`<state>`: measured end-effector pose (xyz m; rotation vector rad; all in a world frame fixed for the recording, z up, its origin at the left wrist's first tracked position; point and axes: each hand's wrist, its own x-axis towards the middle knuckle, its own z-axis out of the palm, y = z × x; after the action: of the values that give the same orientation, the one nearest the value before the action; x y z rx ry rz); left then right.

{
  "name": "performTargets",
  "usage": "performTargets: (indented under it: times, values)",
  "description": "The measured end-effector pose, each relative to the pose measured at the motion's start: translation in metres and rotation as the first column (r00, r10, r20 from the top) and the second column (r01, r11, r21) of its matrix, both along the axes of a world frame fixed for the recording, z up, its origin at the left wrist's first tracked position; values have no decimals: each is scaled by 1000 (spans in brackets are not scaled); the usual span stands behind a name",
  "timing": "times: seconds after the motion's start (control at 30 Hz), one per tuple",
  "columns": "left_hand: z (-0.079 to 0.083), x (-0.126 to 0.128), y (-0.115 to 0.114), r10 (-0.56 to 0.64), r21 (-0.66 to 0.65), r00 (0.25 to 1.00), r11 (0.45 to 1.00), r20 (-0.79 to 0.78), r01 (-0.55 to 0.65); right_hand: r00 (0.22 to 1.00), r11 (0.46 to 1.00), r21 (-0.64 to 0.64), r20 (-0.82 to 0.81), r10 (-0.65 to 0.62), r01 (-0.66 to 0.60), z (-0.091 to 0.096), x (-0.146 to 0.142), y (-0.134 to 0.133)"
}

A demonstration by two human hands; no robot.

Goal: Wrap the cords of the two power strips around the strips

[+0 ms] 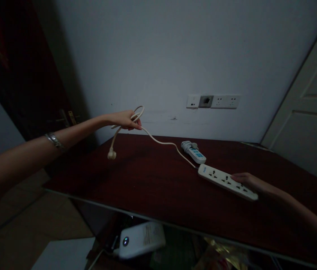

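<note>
My left hand [127,120] is closed around the cream power cord [161,142], lifted above the far left part of the table. A loop of cord stands up over the fingers, and the plug [111,154] dangles below the wrist. From that hand the cord slopes down to a long white power strip [217,177] at the right. My right hand [247,182] grips the strip near its right end, thumb or fingers lying over the sockets. Just behind the strip lies a smaller power strip [197,154] with blue sockets, its grey cord [187,146] bundled at one end.
The dark red tabletop [147,180] meets a pale wall with a row of wall sockets [226,101]. Under the front edge, a shelf holds a white device [143,240] with a lit display and a gold wrapper [223,253]. Doors flank both sides.
</note>
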<state>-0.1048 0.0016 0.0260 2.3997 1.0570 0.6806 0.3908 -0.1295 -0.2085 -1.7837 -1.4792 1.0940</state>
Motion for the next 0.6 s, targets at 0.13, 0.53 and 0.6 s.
performTargets:
  times: [0.13, 0.53, 0.6]
  values:
    - [3, 17, -15, -59, -21, 967, 998, -248, 56, 985, 990, 125, 165, 43, -65, -2, 3, 1]
    - [-3, 45, -29, -139, 49, 911, 984, -388, 171, 856, 956, 237, 517, 28, -174, 2, 8, 3]
    - [-4, 50, -28, -163, 50, 906, 979, -391, 197, 833, 920, 344, 553, -36, -188, 19, -8, 5]
